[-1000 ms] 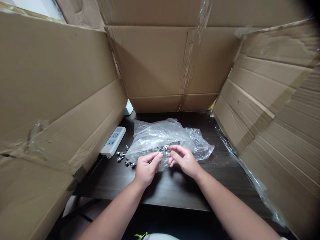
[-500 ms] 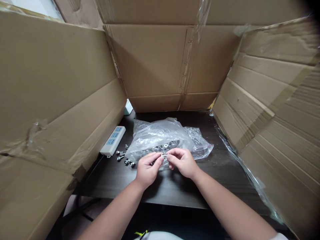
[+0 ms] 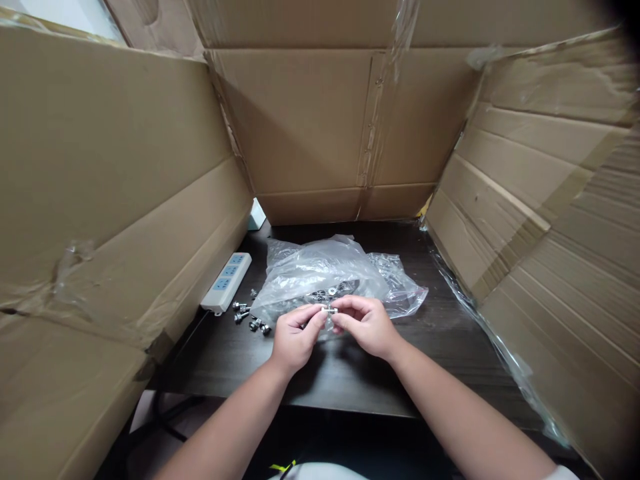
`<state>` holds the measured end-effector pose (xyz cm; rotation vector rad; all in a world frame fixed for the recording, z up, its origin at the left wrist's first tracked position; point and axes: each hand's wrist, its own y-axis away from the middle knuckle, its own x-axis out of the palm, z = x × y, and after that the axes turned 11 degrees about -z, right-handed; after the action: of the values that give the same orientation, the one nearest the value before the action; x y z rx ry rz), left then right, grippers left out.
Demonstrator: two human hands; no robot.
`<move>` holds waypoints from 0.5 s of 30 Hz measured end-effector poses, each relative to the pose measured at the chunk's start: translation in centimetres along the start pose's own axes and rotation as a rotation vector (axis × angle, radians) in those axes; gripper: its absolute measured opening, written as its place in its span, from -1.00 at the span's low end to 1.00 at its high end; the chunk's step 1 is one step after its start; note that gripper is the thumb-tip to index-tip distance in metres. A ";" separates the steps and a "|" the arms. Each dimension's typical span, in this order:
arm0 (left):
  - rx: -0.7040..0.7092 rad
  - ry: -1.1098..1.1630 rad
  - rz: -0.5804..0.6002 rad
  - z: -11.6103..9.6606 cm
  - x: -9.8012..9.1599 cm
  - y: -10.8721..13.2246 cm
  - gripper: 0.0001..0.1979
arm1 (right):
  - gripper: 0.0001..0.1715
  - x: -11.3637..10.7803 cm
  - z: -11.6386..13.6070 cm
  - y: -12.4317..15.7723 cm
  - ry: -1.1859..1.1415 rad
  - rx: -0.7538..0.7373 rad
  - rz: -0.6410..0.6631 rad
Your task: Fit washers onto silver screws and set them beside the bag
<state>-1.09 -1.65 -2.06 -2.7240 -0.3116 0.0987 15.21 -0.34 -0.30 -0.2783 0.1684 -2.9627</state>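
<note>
A small silvery bolt spans the gap between my two hands, just in front of the clear plastic bag's opening. My left hand pinches its left end between thumb and fingertips. At the other end, the thumb and fingers of my right hand are closed around a small metal piece on the bolt; whether it is a nut or a washer I cannot tell. Behind the fingers lies the plastic bag, with dark metal hardware and a pale washer showing at its mouth.
Several bolts with nuts lie loose on the dark table, left of the bag. A white power strip rests farther left. Cardboard walls enclose the left, back and right sides.
Both hands stay almost in place. The right fingers have shifted slightly, and a bit more of the metal piece shows at the bolt's right end.
</note>
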 end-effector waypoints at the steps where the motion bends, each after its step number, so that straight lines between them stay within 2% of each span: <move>1: 0.039 -0.025 0.022 -0.2 0.0 0.0 -0.85 | -0.71 0.1 0.0 0.0 0.035 0.014 0.001; 4: 0.135 -0.078 0.085 -0.6 -0.1 0.0 -0.86 | -0.52 0.0 -0.2 -0.1 0.139 0.073 0.035; 7: 0.096 -0.058 0.086 -0.4 -0.2 0.1 -0.86 | -0.34 -0.3 -0.5 -0.4 0.113 0.175 0.061; 9: 0.000 -0.002 0.067 0.0 -0.2 0.1 -0.84 | -0.43 -0.5 -0.5 -0.5 0.054 0.157 0.061; 11: -0.095 0.061 0.053 0.4 -0.2 0.2 -0.82 | -0.55 -0.6 -0.4 -0.4 0.013 0.071 0.050; 12: -0.128 0.083 0.051 0.5 -0.2 0.2 -0.81 | -0.54 -0.6 -0.3 -0.4 0.005 0.028 0.046; 15: -0.152 0.088 0.058 0.6 -0.2 0.2 -0.81 | -0.63 -0.3 0.0 -0.1 0.010 -0.037 0.009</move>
<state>-1.31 -1.65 -2.67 -2.8780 -0.2229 -0.0303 15.48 -0.21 -0.33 -0.2668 0.2256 -2.9554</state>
